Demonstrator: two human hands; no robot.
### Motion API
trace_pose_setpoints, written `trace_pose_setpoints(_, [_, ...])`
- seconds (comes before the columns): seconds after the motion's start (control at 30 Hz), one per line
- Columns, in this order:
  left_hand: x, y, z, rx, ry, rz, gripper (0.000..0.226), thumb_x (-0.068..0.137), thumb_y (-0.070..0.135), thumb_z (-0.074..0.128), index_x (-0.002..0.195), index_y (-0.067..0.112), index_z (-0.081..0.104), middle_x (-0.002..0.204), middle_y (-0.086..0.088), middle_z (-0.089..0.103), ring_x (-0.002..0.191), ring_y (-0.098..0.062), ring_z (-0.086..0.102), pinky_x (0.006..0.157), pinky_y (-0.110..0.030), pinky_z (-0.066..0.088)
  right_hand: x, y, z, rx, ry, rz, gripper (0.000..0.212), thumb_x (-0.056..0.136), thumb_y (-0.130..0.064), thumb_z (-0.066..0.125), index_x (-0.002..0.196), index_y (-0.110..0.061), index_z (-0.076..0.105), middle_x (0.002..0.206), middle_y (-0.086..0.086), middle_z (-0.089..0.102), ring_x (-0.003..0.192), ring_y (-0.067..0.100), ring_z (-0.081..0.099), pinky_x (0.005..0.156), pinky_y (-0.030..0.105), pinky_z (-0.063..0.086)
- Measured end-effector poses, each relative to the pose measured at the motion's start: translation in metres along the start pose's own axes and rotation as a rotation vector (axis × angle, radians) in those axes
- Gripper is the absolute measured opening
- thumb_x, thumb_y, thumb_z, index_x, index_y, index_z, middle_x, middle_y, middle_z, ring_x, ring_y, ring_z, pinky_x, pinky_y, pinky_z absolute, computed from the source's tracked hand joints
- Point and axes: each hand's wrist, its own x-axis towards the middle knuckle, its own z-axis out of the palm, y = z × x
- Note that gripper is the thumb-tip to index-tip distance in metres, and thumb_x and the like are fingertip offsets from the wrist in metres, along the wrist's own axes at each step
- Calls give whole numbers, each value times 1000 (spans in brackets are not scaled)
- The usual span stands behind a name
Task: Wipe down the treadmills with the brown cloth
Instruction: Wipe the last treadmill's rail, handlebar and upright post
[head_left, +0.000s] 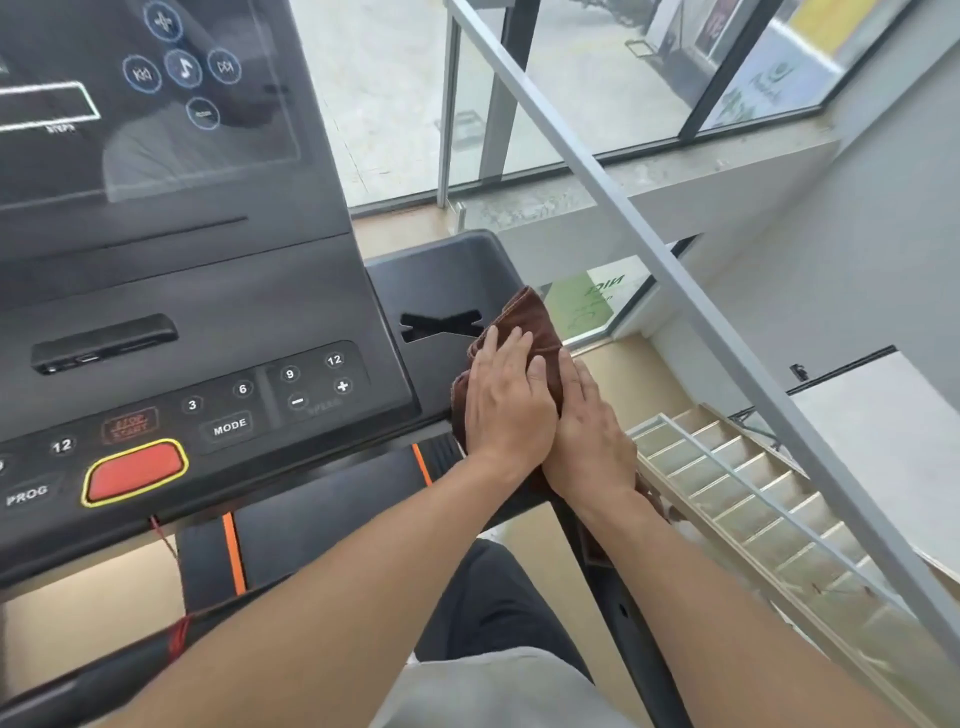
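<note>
A gym floor beside tall windows (613, 78), with a grey rail (727, 332) slanting across the view and a stairwell (737, 499) dropping away below it.

The cloth (535, 325), brown and bunched, lies on the right-hand tray (441, 270) of the treadmill (208, 291), just right of the console's button panel and touching the tray's outer edge. Part of it sticks up past the fingertips towards the tray's far end; another part hangs below the hands.

The left hand (506, 400) lies flat on the cloth, palm down, fingers straight and slightly spread. The right hand (587, 426) presses against the cloth from the tray's outer side, fingers straight and close together, its thumb side touching the left hand. Both forearms reach in from the near edge of the view.

Left of the tray, the console shows numbered keys, a MODE key (229, 427), plus and minus keys and a red stop button (135, 472) with a yellow rim. Above these sits a dark screen (156, 104) with round music icons. Below the console a black crossbar (322, 499) carries orange stripes, and a red cord (174, 587) hangs from under the stop button.
</note>
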Motion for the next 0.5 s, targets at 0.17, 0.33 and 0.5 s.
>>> trace_pose_setpoints(0.17, [38,7,2,158,-144,60,54,109,39,22,159,20,33,169,8,17,156,-7,-5,125,-30,-14,27,-12,-10,110,-42,22,63,104,-55,32,160,-39,7,161,-4,36,135,27,51,106,50,43])
trace_pose_setpoints(0.33, [96,5,-12,249,-254,135,57,109,42,21,160,19,31,170,6,15,156,-9,-9,126,-33,-13,68,-31,-16,152,-51,50,48,106,-46,30,152,-34,30,139,6,61,121,35,60,96,51,45])
trace_pose_setpoints(0.5, [141,7,-10,448,-232,127,62,107,51,15,160,20,28,170,2,15,157,-12,-10,126,-38,-13,115,-43,-15,143,-85,10,43,101,-35,41,142,-24,44,124,12,67,113,41,62,83,42,43])
